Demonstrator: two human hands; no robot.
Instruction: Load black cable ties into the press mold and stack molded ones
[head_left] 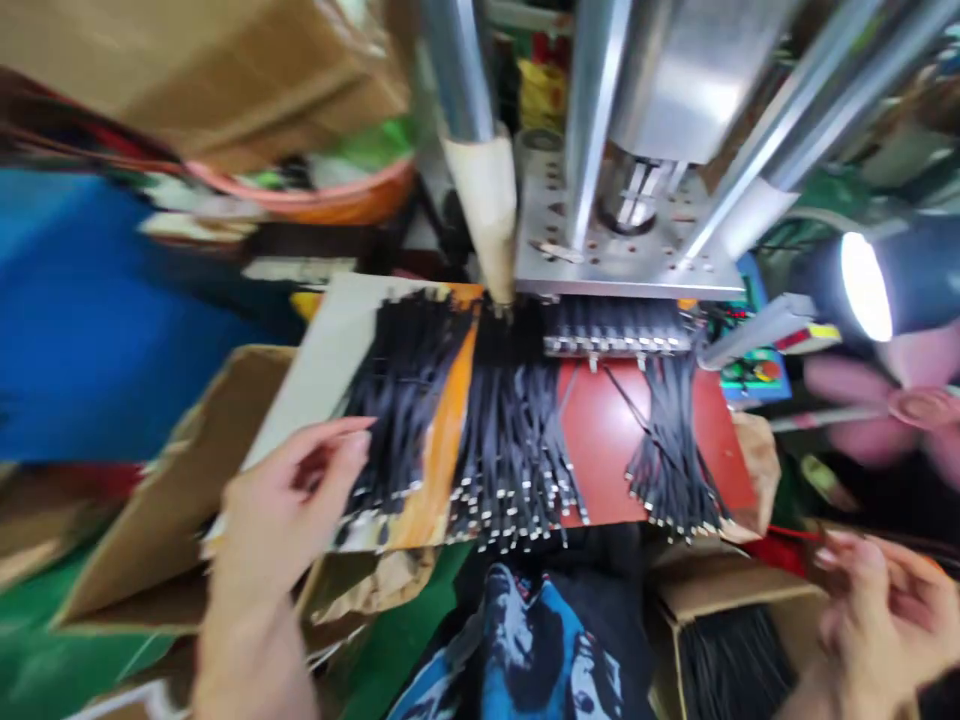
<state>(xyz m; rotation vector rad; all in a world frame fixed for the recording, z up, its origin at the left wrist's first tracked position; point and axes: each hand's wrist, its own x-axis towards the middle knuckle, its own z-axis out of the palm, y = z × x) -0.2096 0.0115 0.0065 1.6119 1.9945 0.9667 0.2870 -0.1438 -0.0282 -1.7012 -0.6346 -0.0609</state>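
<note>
My left hand hovers at the left edge of a board covered with black strips with metal tips; its fingers are curled loosely and apart, holding nothing I can see. My right hand is at the lower right above a cardboard box of black strips. Its fingers are bent together and blurred, and what they hold, if anything, is unclear. More black strips fan out over a red pad beneath the metal press.
A lit lamp and a pink fan stand at the right. An open cardboard box sits at the left, with blue fabric beyond it. A cardboard box and an orange basin lie at the back left.
</note>
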